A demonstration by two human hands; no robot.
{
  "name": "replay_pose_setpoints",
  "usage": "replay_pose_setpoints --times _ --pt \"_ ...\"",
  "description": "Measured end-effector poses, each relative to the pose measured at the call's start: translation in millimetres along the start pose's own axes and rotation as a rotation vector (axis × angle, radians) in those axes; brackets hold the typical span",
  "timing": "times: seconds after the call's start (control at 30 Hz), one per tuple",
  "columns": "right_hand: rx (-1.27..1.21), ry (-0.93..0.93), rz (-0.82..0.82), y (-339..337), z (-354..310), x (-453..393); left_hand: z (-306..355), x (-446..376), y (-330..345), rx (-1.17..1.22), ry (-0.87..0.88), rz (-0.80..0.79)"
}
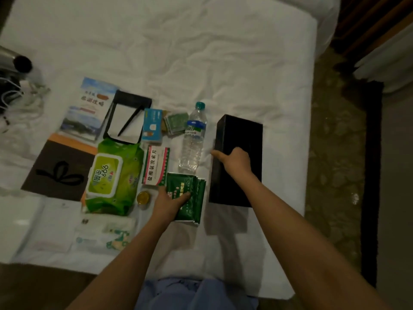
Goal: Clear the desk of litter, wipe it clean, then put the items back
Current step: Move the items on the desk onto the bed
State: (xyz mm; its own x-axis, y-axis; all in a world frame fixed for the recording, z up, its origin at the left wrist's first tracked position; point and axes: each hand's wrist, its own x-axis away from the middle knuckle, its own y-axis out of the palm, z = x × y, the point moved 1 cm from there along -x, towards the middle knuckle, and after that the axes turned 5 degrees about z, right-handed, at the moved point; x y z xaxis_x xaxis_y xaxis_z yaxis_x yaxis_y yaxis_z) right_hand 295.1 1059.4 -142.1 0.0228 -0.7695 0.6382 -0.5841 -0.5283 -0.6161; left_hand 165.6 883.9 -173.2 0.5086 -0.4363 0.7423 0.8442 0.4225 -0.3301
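Desk items lie spread on a white bed (201,52). My right hand (234,161) grips the long black box (241,135) from above, thumb on its left side. My left hand (171,203) holds a stack of dark green sachets (192,198), fingers lying over its top and thumb at its left edge. A clear water bottle (193,137) with a teal cap lies between the two hands. To the left are a red-and-white medicine box (156,166), a green wet-wipe pack (114,177) and a small yellow-lidded jar (143,197).
Further left lie a brown paper bag (60,168), a travel booklet (87,108), a black notepad tray with a pen (126,118), a blue box (153,125) and green packets (176,123). White packets (100,233) sit near the bed edge. Cables (13,95) trail at far left.
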Motion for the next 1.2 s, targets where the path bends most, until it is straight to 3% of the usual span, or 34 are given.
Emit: replay_pose_setpoints --times 0.27,0.47,0.63,0.83,1.1,1.2 --pt "0.054 -0.072 0.022 20.8 -25.2 -53.8 -15.0 -21.6 16.3 0.015 -0.047 0.049" --pt "0.169 -0.119 -0.160 31.0 -19.2 -59.5 -16.1 -38.1 14.2 -0.109 -0.069 0.083" --pt "0.130 -0.184 -0.074 33.3 0.7 -35.9 -13.8 -44.0 13.6 -0.221 -0.084 0.086" --pt "0.116 -0.234 -0.058 20.4 18.1 11.0 -3.2 -35.0 6.2 -0.354 0.062 0.198" --pt "0.482 -0.396 -0.047 -19.1 27.5 82.9 46.3 32.9 -7.3 -0.728 0.355 0.069" --pt "0.566 -0.487 -0.050 -31.0 12.8 112.0 69.7 70.7 -22.1 -0.855 0.427 0.097"
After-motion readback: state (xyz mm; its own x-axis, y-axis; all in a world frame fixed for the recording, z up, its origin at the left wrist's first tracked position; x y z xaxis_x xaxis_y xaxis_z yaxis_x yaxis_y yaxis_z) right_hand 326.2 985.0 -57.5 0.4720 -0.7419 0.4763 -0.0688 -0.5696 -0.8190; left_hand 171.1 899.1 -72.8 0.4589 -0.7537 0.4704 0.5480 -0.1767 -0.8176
